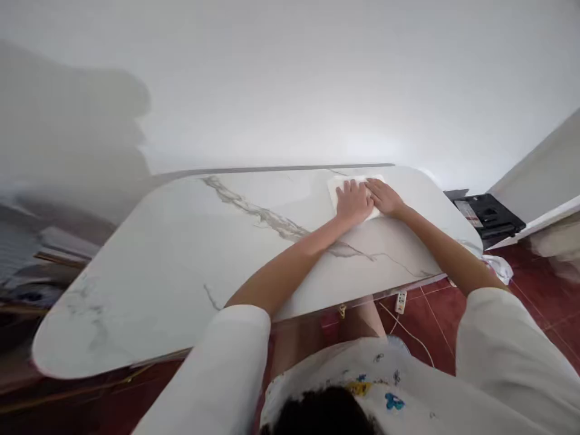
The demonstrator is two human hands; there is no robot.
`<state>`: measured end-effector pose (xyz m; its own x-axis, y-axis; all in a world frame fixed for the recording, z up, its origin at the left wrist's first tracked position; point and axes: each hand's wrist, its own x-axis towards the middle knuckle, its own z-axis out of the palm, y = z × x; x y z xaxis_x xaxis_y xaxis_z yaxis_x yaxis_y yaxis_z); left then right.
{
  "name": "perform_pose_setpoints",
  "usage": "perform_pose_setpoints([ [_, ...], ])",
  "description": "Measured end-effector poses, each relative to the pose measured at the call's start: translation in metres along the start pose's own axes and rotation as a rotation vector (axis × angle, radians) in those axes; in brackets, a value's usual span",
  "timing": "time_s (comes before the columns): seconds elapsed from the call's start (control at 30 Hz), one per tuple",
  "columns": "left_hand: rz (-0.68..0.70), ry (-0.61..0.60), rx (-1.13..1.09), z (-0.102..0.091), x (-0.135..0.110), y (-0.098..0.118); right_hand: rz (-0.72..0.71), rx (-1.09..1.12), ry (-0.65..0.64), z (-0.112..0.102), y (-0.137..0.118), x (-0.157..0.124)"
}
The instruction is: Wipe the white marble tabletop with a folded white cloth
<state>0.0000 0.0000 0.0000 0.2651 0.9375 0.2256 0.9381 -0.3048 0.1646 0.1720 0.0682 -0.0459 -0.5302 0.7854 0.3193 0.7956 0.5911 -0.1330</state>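
A white cloth (334,186), roughly square, lies on the marble-patterned tabletop (181,260) near its far right. My left hand (354,202) presses down on the cloth, palm down, with its fingers stretched forward and slightly apart. Beside it, my right hand (384,197) lies flat over the cloth's right part, its fingers pointing left and touching the left hand. Both arms reach out across the table. The middle of the cloth is hidden beneath the hands.
Right behind the tabletop stands a white wall (272,90). A black case (492,214) is beyond the table's right end. On the red tiled floor (435,320) lies a power strip (400,302) with a white cord. Blurred items stand at the left.
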Motion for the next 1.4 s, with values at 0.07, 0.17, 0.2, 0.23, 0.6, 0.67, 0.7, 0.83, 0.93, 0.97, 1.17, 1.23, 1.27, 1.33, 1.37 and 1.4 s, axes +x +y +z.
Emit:
perform_pose_setpoints([
  [0.07,-0.011,-0.002,0.006,0.002,0.01,-0.005,0.009,0.0,0.002,0.002,0.004,0.014],
  [0.17,-0.029,0.003,0.008,0.005,0.025,-0.013,0.027,0.004,-0.007,0.005,0.009,0.033],
  [0.2,-0.036,0.008,0.007,0.005,0.03,-0.015,0.032,0.007,-0.011,0.005,0.01,0.038],
  [0.23,-0.043,0.014,0.006,0.006,0.034,-0.018,0.035,0.011,-0.015,0.005,0.01,0.043],
  [0.6,-0.089,0.012,0.009,0.018,0.067,-0.025,0.045,0.019,-0.107,0.0,0.024,0.068],
  [0.67,-0.087,0.016,0.011,0.02,0.073,-0.023,0.037,0.029,-0.095,0.002,0.032,0.07],
  [0.7,-0.085,0.019,0.011,0.02,0.075,-0.021,0.038,0.032,-0.091,0.002,0.036,0.07],
  [0.83,-0.063,0.032,0.006,0.024,0.083,-0.012,0.076,0.022,-0.091,-0.001,0.046,0.064],
  [0.93,-0.036,0.033,-0.004,0.027,0.086,-0.005,0.105,-0.001,-0.089,-0.008,0.046,0.054],
  [0.97,-0.028,0.032,-0.007,0.029,0.086,-0.003,0.112,-0.01,-0.093,-0.01,0.046,0.05],
  [1.17,0.011,0.024,-0.019,0.027,0.067,0.012,0.128,-0.013,-0.08,-0.016,0.041,0.023],
  [1.23,0.018,0.014,-0.016,0.023,0.056,0.018,0.118,-0.004,-0.057,-0.016,0.037,0.012],
  [1.27,0.02,0.005,-0.014,0.021,0.05,0.021,0.111,0.001,-0.048,-0.016,0.035,0.006],
  [1.33,0.019,-0.012,-0.005,0.017,0.036,0.025,0.1,0.01,-0.031,-0.017,0.028,-0.005],
  [1.37,0.019,-0.018,-0.001,0.015,0.029,0.028,0.095,0.014,-0.023,-0.018,0.024,-0.011],
  [1.4,0.018,-0.023,0.003,0.013,0.023,0.029,0.09,0.016,-0.018,-0.019,0.02,-0.017],
])
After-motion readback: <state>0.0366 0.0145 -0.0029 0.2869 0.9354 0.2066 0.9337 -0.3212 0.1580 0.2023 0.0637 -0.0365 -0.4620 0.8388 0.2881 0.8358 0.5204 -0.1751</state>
